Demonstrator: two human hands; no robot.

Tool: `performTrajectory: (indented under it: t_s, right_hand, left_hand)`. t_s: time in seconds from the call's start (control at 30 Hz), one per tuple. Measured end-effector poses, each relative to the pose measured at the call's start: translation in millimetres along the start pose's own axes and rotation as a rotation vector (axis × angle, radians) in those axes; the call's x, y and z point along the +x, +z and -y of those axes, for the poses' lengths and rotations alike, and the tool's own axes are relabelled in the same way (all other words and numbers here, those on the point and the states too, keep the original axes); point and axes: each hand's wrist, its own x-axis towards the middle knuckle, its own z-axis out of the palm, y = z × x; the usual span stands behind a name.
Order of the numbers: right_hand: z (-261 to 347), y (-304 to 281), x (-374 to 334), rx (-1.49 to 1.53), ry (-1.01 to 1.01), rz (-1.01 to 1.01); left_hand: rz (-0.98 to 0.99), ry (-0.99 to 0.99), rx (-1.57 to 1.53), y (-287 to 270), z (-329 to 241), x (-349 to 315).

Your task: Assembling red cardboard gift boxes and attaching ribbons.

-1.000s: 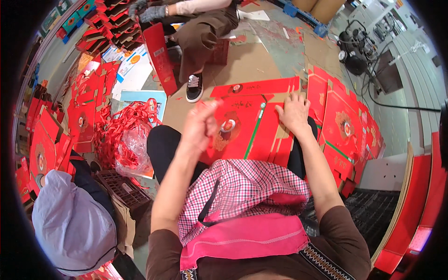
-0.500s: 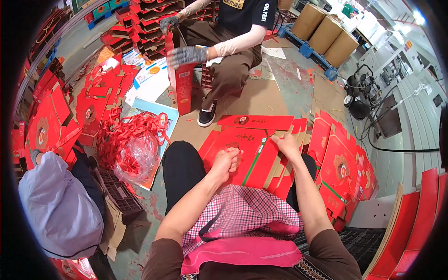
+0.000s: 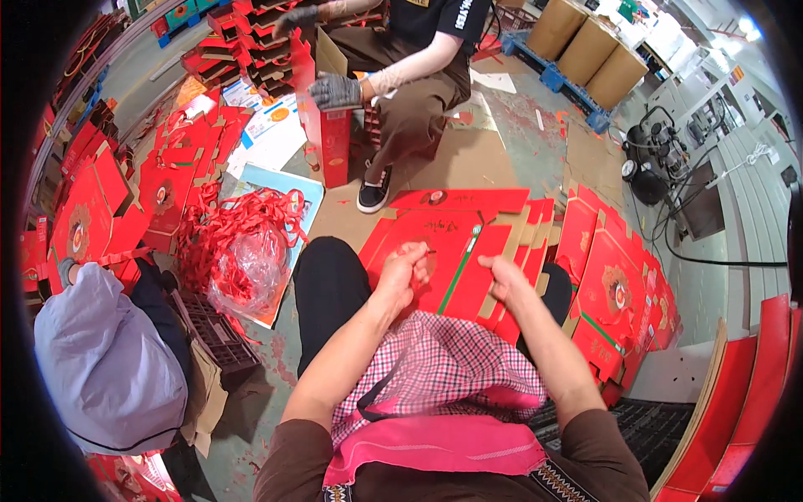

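Note:
A flat red cardboard box (image 3: pixel 401 238) with gold print and a green stripe lies over my lap, on top of a stack of similar flat pieces. My left hand (image 3: pixel 404 273) is closed in a fist just above its middle; a small dark tip shows at the fingers, but what they hold is hidden. My right hand (image 3: pixel 507 278) is closed at the box's right side, right of the green stripe, thumb on top and fingers curled at the edge. A pink checked apron (image 3: pixel 435 360) covers my lap below the stack.
Ahead, a person in grey gloves (image 3: pixel 336 90) handles an upright red box (image 3: pixel 335 151). Red ribbons (image 3: pixel 242 222) and clear plastic lie at left by a dark crate (image 3: pixel 216 335). More flat red boxes (image 3: pixel 615 289) lean at right. A compressor (image 3: pixel 652 159) stands beyond.
My right hand has moved down and nearer me, away from the green stripe's upper end. My left hand has risen slightly. The person ahead has lifted one hand off the upright box.

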Motion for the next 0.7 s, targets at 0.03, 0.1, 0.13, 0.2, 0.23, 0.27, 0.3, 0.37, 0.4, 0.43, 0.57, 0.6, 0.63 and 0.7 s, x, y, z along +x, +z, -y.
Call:
performTrajectory:
  t_s: [0.03, 0.1, 0.13, 0.2, 0.23, 0.27, 0.3, 0.37, 0.4, 0.43, 0.57, 0.6, 0.63, 0.7]
  right_hand:
    - [8.3, -1.5, 2.2, -0.093, -0.034, -0.076]
    - [30.8, -6.5, 1.3, -0.216, -0.035, -0.020]
    - [42.5, 7.2, -15.6, -0.320, -0.038, -0.011]
    - [55.0, 18.9, -32.4, -0.460, -0.040, 0.023]
    - [54.1, 28.7, -40.3, -0.473, -0.054, -0.008]
    - [46.3, 27.8, -38.2, -0.473, -0.037, -0.015]
    - [37.8, 26.0, -33.7, -0.469, 0.021, -0.013]
    - [20.6, 18.5, -19.4, -0.511, 0.079, -0.016]
    - [16.0, 21.3, -22.8, -0.520, 0.092, -0.014]
    - [12.9, 23.6, -27.4, -0.366, 0.073, 0.026]
    - [3.0, 29.3, -33.9, 0.066, 0.065, 0.252]
    - [-0.3, 30.1, -33.1, 0.321, 0.099, 0.365]
    - [-3.3, 31.9, -33.0, 0.318, 0.000, 0.382]
    - [-6.6, 37.5, -33.6, 0.372, -0.039, 0.359]
  left_hand:
    - [0.056, 0.043, -0.015, -3.6, 0.9, 3.7]
    - [0.047, 0.119, -0.048, -9.1, 1.5, 10.6]
    - [0.062, 0.195, -0.037, -15.1, 2.5, 14.5]
    - [0.074, 0.167, -0.038, -18.8, 3.5, 22.8]
    - [0.074, 0.123, -0.064, -17.4, 4.9, 27.5]
    - [0.072, 0.081, -0.092, -16.7, 7.8, 30.9]
    - [0.045, 0.064, -0.046, -13.9, 12.7, 34.5]
    - [0.037, 0.012, -0.006, -12.0, 23.3, 41.5]
    - [-0.006, 0.006, 0.043, -13.2, 30.7, 43.6]
    - [-0.048, -0.002, 0.093, -13.5, 37.3, 46.4]
    - [-0.026, -0.055, 0.173, -11.3, 50.8, 54.8]
    - [-0.059, -0.052, 0.218, -11.3, 54.3, 55.1]
    - [-0.063, -0.057, 0.214, -11.8, 55.9, 56.7]
    - [-0.067, 0.021, 0.333, -14.0, 54.2, 60.1]
